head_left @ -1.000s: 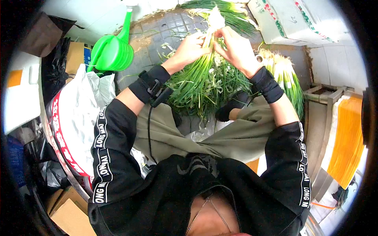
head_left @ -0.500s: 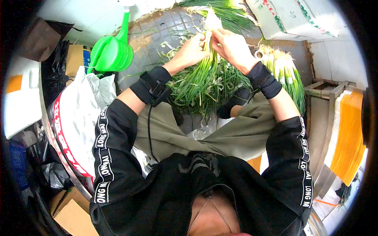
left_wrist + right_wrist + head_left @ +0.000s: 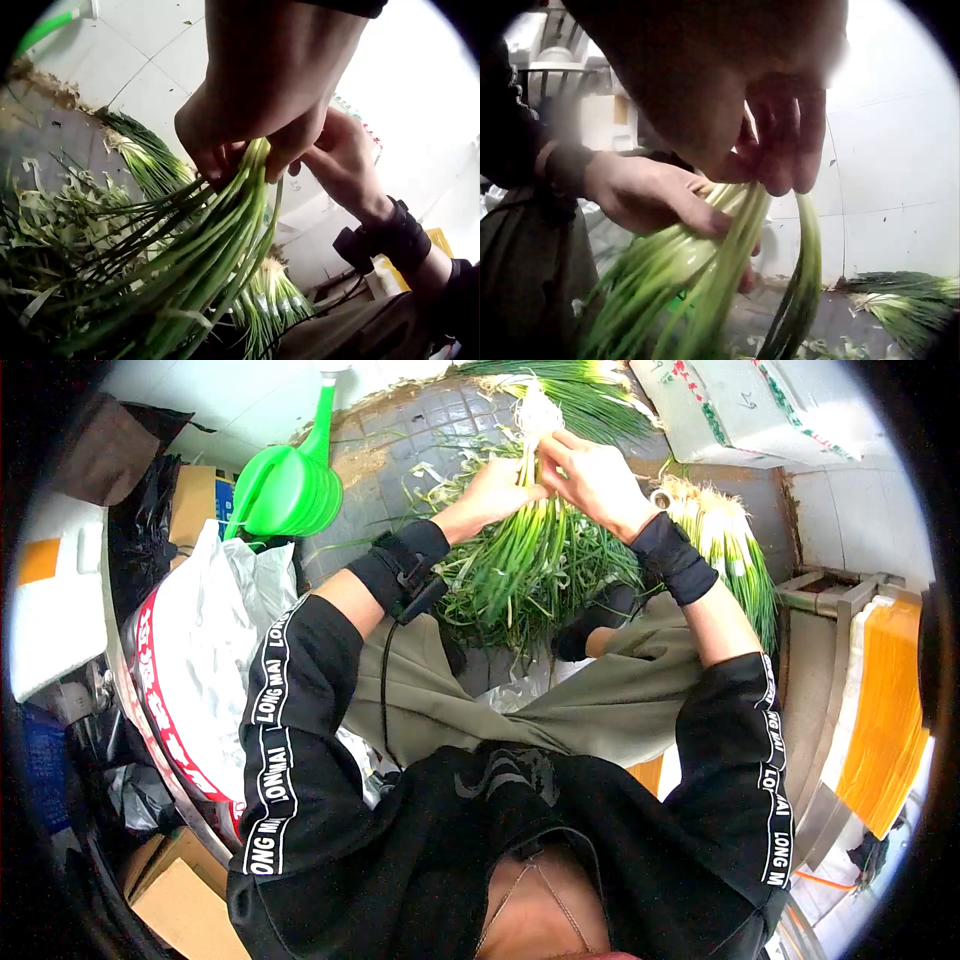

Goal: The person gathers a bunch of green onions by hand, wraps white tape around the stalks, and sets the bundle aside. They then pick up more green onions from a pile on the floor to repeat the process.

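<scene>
In the head view, a bunch of scallions hangs from both hands, its white root ends up and its green leaves fanning down. My left hand grips the stalks from the left, the thumb lying across them. The right hand pinches at the pale part just below the roots. Seen from the right wrist, some stalks hang apart from the main bunch under the right fingers. Under the hands spreads a heap of loose green leaves and trimmings.
A tied bundle of scallions stands at the right, and more scallions lie at the back. On the left are a green watering can and a white sack. A white box sits back right.
The left forearm has shifted slightly right, and the bunch's root end has drifted a little left. The right fingers have drawn closer together on the stalks.
</scene>
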`<action>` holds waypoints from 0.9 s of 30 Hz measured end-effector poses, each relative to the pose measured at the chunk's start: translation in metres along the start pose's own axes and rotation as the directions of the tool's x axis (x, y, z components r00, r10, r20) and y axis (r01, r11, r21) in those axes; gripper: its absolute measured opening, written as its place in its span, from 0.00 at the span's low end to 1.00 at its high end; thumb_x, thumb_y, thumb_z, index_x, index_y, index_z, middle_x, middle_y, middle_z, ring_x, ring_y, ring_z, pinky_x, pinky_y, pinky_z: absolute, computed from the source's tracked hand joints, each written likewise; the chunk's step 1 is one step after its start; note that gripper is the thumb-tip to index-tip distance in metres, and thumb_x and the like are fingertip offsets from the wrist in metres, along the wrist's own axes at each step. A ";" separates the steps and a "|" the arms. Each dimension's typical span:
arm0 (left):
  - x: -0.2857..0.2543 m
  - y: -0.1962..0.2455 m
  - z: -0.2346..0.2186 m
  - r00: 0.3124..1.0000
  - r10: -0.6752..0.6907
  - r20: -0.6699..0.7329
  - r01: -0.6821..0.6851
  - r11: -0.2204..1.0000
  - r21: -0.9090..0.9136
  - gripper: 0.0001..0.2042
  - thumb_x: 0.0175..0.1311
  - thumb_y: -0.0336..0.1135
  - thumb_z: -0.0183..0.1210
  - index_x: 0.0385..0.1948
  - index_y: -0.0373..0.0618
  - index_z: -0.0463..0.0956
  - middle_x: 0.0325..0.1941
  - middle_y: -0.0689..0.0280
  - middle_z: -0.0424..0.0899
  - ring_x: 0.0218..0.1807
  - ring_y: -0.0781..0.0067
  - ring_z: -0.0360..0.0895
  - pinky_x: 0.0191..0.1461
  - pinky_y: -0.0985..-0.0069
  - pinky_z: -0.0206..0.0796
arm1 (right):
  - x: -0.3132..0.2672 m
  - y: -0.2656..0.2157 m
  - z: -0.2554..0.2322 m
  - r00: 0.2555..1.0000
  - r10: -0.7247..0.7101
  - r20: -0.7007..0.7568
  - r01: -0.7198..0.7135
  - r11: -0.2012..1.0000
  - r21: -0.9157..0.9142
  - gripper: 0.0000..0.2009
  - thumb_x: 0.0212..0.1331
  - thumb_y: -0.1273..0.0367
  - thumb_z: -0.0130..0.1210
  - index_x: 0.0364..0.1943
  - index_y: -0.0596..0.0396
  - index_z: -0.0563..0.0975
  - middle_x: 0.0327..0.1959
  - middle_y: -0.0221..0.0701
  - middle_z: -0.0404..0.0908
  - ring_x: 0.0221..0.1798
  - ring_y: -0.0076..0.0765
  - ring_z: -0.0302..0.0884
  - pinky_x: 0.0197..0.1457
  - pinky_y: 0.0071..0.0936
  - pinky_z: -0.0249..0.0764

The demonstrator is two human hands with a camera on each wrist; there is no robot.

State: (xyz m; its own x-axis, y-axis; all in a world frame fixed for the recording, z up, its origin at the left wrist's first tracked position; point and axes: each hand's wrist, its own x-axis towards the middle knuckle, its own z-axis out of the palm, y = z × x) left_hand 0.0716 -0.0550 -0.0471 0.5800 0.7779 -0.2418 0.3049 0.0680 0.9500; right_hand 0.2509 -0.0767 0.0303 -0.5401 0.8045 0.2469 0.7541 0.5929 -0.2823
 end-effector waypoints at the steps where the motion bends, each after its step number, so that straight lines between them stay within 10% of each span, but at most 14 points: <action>1: 0.005 -0.010 0.002 0.998 0.064 -0.027 -0.065 0.998 -0.007 0.08 0.63 0.32 0.61 0.41 0.42 0.80 0.34 0.71 0.84 0.36 0.82 0.78 0.44 0.79 0.69 | 0.000 0.001 -0.001 1.000 0.002 0.001 -0.002 1.000 0.000 0.10 0.57 0.66 0.56 0.39 0.54 0.72 0.34 0.38 0.75 0.34 0.50 0.80 0.35 0.41 0.77; 10: 0.006 -0.002 0.002 0.999 -0.040 0.008 0.039 0.996 0.082 0.13 0.62 0.40 0.65 0.43 0.43 0.80 0.34 0.69 0.85 0.36 0.79 0.79 0.43 0.76 0.71 | 0.006 0.004 -0.010 0.996 -0.076 -0.035 0.070 0.985 -0.159 0.11 0.54 0.68 0.57 0.39 0.53 0.72 0.36 0.36 0.75 0.37 0.46 0.80 0.38 0.38 0.78; 18: -0.002 0.015 -0.003 0.993 0.040 0.110 -0.003 0.947 -0.320 0.15 0.66 0.41 0.61 0.48 0.43 0.76 0.39 0.68 0.82 0.43 0.81 0.76 0.51 0.77 0.68 | 0.004 0.024 0.002 0.992 -0.083 -0.091 0.089 0.993 0.074 0.09 0.60 0.67 0.55 0.42 0.54 0.73 0.38 0.37 0.76 0.35 0.49 0.80 0.37 0.40 0.78; 27: 0.009 -0.003 0.003 0.999 0.038 -0.037 -0.035 0.998 0.057 0.14 0.63 0.43 0.64 0.40 0.40 0.79 0.30 0.71 0.83 0.32 0.83 0.75 0.37 0.77 0.70 | 0.004 0.025 -0.005 0.978 -0.210 -0.023 0.204 0.967 -0.153 0.13 0.56 0.69 0.56 0.45 0.56 0.70 0.39 0.37 0.74 0.37 0.47 0.79 0.39 0.39 0.76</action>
State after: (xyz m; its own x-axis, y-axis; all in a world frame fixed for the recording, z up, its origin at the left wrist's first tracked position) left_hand 0.0784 -0.0499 -0.0526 0.5625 0.8026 -0.1984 0.3267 0.0047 0.9451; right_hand 0.2698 -0.0590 0.0283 -0.6773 0.6614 0.3223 0.6765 0.7320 -0.0805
